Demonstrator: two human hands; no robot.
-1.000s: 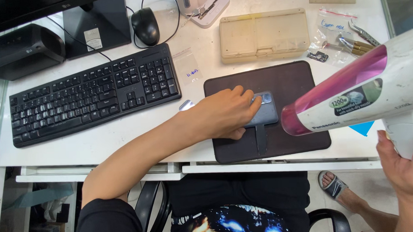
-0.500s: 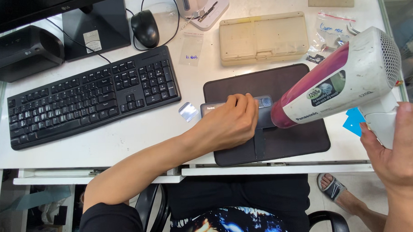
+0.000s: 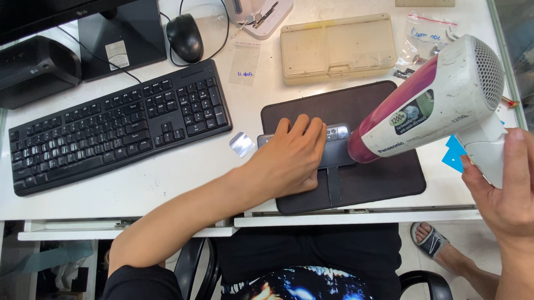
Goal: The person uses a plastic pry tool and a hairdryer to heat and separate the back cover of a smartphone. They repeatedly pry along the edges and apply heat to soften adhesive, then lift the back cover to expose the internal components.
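Dark-brown work mat (image 3: 392,175), bearing a grey smartphone (image 3: 336,143) pinned face-down under the flat, spread left hand (image 3: 291,158) to steady it; right hand (image 3: 517,188), beside the mat, clamped on a pink-and-white hair dryer (image 3: 431,106), nozzle angled at the phone.

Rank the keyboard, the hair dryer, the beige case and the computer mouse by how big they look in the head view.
1. keyboard
2. hair dryer, though it is held nearer the camera, so it looks enlarged
3. beige case
4. computer mouse
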